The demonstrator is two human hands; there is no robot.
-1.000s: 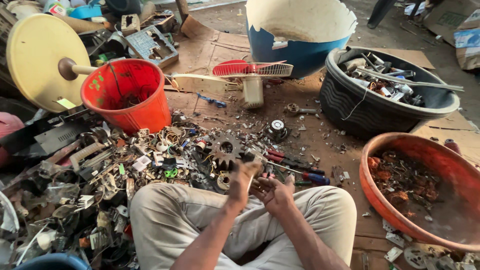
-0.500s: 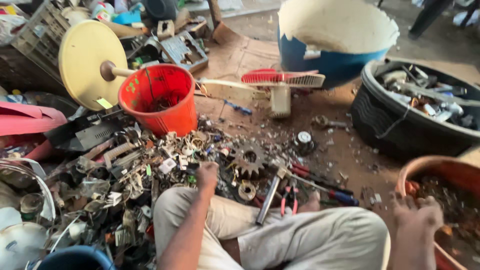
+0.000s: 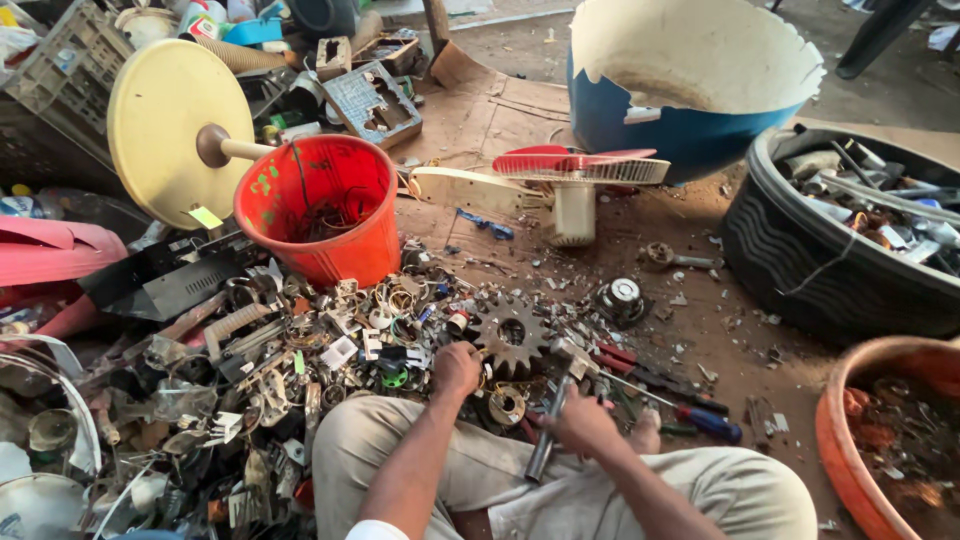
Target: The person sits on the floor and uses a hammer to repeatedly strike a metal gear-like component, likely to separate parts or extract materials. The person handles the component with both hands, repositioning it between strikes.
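Hammer (image 3: 548, 425) sits near centre, just in front of the knees, its handle gripped in the right hand (image 3: 585, 420) with the head up by the big gear (image 3: 511, 333). The left hand (image 3: 457, 366) is clenched down in the scrap, right at the gear's near-left edge; can't tell what it's pinching, if anything. A smaller ring-shaped part (image 3: 506, 404) lies between the two hands. Right of the hammer there's a red-handled pair of pliers (image 3: 640, 370) and one blue-handled screwdriver (image 3: 700, 415), touching the leg area. Left side is a solid scrap pile (image 3: 250, 380), no free floor there. Open dirt only shows mid-right, around one round metal cap (image 3: 622, 297). Further out: one red bucket (image 3: 318, 212), one fan (image 3: 575, 180) lying flat, one black tub (image 3: 830, 270) on the right, one orange basin (image 3: 850, 430) near right, one broken blue barrel (image 3: 680, 90) at the far side.
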